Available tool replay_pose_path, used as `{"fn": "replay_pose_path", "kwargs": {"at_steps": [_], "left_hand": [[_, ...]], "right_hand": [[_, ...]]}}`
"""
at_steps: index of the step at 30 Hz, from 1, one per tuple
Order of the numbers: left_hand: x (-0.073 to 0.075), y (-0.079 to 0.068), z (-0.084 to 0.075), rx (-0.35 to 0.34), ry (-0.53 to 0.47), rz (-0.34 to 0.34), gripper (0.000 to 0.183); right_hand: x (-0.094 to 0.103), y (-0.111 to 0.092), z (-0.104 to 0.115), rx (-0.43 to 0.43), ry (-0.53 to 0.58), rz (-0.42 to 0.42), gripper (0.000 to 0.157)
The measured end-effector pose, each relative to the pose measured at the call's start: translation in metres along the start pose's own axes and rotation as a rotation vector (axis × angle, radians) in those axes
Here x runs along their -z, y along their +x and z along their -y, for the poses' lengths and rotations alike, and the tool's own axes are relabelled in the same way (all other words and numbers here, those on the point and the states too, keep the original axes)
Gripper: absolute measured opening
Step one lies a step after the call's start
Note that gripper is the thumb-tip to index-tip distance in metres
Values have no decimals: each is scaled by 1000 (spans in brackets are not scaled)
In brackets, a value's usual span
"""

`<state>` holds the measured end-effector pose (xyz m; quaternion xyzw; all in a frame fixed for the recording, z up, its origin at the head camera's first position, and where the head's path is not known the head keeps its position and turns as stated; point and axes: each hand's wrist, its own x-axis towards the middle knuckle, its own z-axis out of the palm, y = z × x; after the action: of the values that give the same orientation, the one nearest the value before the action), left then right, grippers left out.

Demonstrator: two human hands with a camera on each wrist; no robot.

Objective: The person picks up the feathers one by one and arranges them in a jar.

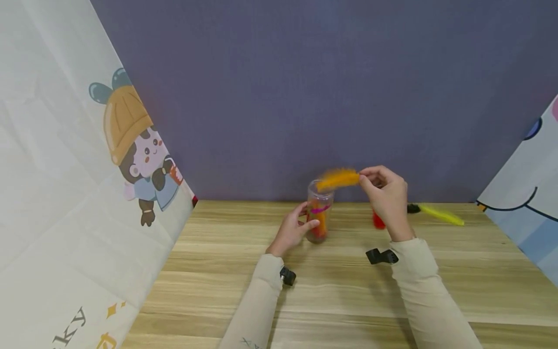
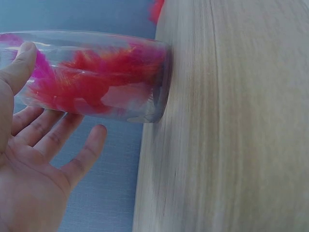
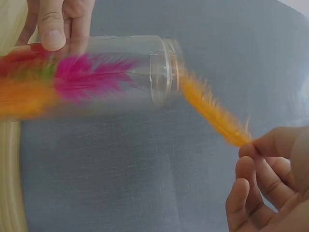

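A clear glass jar (image 1: 312, 196) stands upright near the table's back edge, with several red, orange and magenta feathers inside. My left hand (image 1: 294, 230) holds its side, thumb on the near face and fingers round the far one. Between thumb and forefinger my right hand (image 1: 385, 194) pinches one end of an orange feather (image 1: 342, 178). The feather's other end reaches the jar's mouth, as the right wrist view shows. Through the glass a magenta feather (image 3: 91, 77) lies above the orange and red ones.
On the wooden table (image 1: 209, 271), right of the jar, lie a red feather (image 1: 378, 221), a yellow feather (image 1: 441, 214) and a small black thing (image 1: 413, 208). A blue-grey panel (image 1: 279, 97) rises behind the table. Printed white sheets flank both sides.
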<state>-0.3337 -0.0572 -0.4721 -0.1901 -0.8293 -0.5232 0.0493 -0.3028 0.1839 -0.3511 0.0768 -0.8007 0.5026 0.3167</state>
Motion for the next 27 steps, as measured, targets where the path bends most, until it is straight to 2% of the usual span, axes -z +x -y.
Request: {"fn": "replay_pose_path", "kwargs": {"at_steps": [12, 21, 27], "left_hand": [[0, 0, 0, 3, 3, -4, 61], [1, -1, -2, 4, 7, 0, 61], [0, 0, -1, -10, 4, -3, 59]], "right_hand": [[-15, 2, 1, 107, -80, 65, 10], [-24, 1, 1, 136, -94, 165, 11], [-28, -1, 1, 130, -97, 174, 12]]}}
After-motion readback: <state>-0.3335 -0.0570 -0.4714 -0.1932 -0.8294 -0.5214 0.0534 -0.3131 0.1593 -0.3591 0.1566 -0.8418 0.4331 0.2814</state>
